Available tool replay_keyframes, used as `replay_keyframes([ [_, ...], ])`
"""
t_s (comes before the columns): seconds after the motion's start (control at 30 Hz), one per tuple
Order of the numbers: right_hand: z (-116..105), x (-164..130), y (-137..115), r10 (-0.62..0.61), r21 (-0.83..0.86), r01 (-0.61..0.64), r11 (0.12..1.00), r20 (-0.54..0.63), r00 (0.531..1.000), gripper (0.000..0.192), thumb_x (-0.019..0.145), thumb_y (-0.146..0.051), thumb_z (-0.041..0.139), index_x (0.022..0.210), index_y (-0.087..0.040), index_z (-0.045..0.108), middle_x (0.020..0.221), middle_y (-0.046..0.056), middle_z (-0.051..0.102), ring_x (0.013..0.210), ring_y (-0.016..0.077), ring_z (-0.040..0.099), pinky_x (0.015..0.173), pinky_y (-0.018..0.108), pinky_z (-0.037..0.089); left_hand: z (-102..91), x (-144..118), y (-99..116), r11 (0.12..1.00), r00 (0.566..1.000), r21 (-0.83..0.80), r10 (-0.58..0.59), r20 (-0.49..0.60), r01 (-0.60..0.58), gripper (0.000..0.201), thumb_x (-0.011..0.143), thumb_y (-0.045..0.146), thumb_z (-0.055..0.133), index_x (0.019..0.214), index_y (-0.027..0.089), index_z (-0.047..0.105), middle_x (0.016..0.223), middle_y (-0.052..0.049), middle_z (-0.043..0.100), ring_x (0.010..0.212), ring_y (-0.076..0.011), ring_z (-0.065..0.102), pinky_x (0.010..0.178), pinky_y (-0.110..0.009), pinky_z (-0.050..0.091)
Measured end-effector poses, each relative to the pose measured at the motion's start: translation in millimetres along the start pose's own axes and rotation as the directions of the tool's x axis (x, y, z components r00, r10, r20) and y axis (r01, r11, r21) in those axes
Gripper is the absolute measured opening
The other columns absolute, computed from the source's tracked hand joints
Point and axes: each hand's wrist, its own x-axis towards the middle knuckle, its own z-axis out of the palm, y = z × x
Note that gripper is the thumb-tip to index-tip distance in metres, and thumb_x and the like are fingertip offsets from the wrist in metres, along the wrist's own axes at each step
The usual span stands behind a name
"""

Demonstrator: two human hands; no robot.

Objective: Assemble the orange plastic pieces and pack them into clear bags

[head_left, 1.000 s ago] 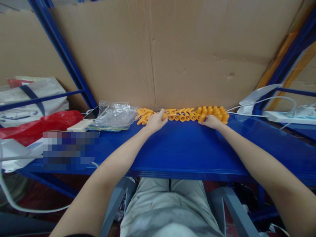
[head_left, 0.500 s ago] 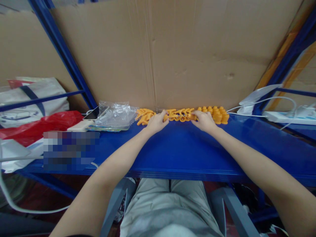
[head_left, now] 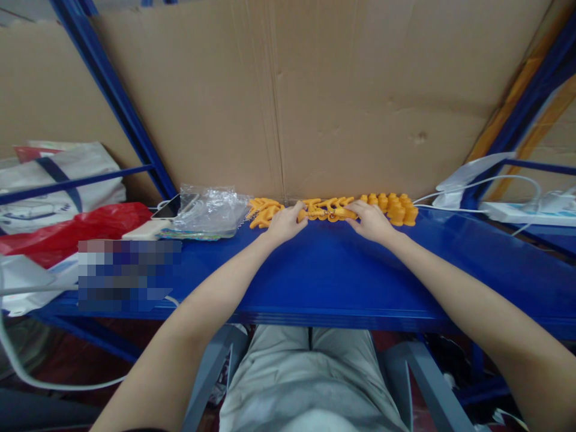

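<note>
Head: clear bag [head_left: 211, 211], contents unclear, flanks yellow pieces [head_left: 342, 213].

Orange pc [head_left: 303, 214] at L hand [head_left: 287, 224] mostly hidden, pixelated item [head_left: 128, 274] unclear.

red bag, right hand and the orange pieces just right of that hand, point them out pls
Red bag [head_left: 103, 221]: head view, on its crumpled side
Right hand [head_left: 371, 221]: head view, back of the hand
Orange pieces [head_left: 396, 211]: head view, middle of the cluster
</note>
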Motion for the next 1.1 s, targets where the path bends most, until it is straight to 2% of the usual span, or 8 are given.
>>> replay_keyframes([
  [0.13,4.7,1.4,-2.8,-0.135,0.157,0.144,0.977,-0.067,0.989,0.036,0.092,-0.025,0.05,0.124,-0.019,0.066,0.122,0.015,0.063,0.112,0.0297,0.062,0.096,0.047,0.051,2.3,-0.7,2.1,0.999,0.999,0.014,0.045,-0.002,-0.045,0.03,0.091,0.031,0.055,0.119,0.021,0.058,0.093,-0.006,0.074,0.088,-0.0241,0.07,0.073,-0.029,0.049],
  [0.37,10.2,5.0,-0.6,-0.144,0.267,0.183,0.946,-0.159,0.977,0.038,0.092,-0.026,0.052,0.127,-0.022,0.064,0.122,0.014,0.061,0.114,0.0301,0.06,0.1,0.052,0.05,7.5,1.0,0.0,0.996,0.996,-0.043,0.078,-0.048,-0.08,0.03,0.09,0.031,0.056,0.119,0.02,0.058,0.085,-0.004,0.073,0.08,-0.0212,0.07,0.068,-0.026,0.047],
  [0.5,8.7,6.8,5.9,-0.172,0.354,0.227,0.907,-0.18,0.968,0.042,0.088,-0.026,0.057,0.13,-0.02,0.06,0.126,0.016,0.062,0.118,0.0316,0.059,0.099,0.054,0.051,10.3,2.7,-5.0,0.996,0.994,-0.042,0.082,-0.068,-0.084,0.03,0.089,0.031,0.057,0.117,0.02,0.059,0.081,-0.003,0.072,0.077,-0.0213,0.07,0.064,-0.026,0.046],
  [0.6,6.8,7.5,9.5,-0.104,0.511,0.158,0.845,-0.132,0.986,0.041,0.087,-0.03,0.062,0.126,-0.02,0.061,0.127,0.016,0.063,0.112,0.0289,0.064,0.094,0.049,0.055,12.1,4.4,-9.4,0.992,0.99,-0.053,0.105,-0.098,-0.11,0.028,0.088,0.029,0.058,0.114,0.02,0.059,0.077,-0.002,0.07,0.074,-0.02,0.069,0.063,-0.025,0.045],
  [0.7,4.5,7.3,9.4,-0.002,0.684,0.02,0.73,-0.028,1.0,0.042,0.084,-0.043,0.068,0.119,-0.021,0.063,0.123,0.014,0.067,0.094,0.0243,0.071,0.086,0.043,0.06,12.4,5.8,-12.8,0.984,0.978,-0.083,0.147,-0.145,-0.16,0.024,0.088,0.028,0.058,0.111,0.02,0.06,0.074,-0.001,0.068,0.071,-0.0181,0.067,0.062,-0.024,0.045],
  [0.87,-1.7,5.8,-0.9,0.093,0.813,-0.157,0.561,0.126,0.988,0.052,0.08,-0.064,0.067,0.103,-0.018,0.066,0.079,0.007,0.072,0.069,0.021,0.072,0.077,0.04,0.061,10.4,7.1,-14.4,0.965,0.954,-0.112,0.207,-0.218,-0.235,0.023,0.087,0.025,0.06,0.109,0.018,0.061,0.085,-0.003,0.071,0.077,-0.0175,0.067,0.068,-0.024,0.047],
  [0.93,-2.8,5.6,-5.7,0.138,0.835,-0.197,0.514,0.146,0.98,0.049,0.081,-0.064,0.067,0.1,-0.018,0.064,0.068,0.003,0.069,0.065,0.0198,0.071,0.073,0.036,0.061,10.4,7.5,-14.3,0.961,0.949,-0.119,0.218,-0.228,-0.249,0.023,0.086,0.023,0.061,0.109,0.018,0.062,0.091,-0.004,0.072,0.08,-0.0176,0.068,0.071,-0.025,0.048],
  [1.1,1.2,7.6,-10.7,0.256,0.86,-0.284,0.425,0.186,0.949,0.03,0.088,-0.046,0.069,0.097,-0.021,0.055,0.063,-0.002,0.066,0.058,0.0149,0.069,0.064,0.029,0.059,12.1,8.7,-14.6,0.953,0.944,-0.13,0.241,-0.226,-0.275,0.024,0.085,0.022,0.062,0.109,0.018,0.062,0.092,-0.004,0.071,0.08,-0.0167,0.067,0.072,-0.024,0.048],
])
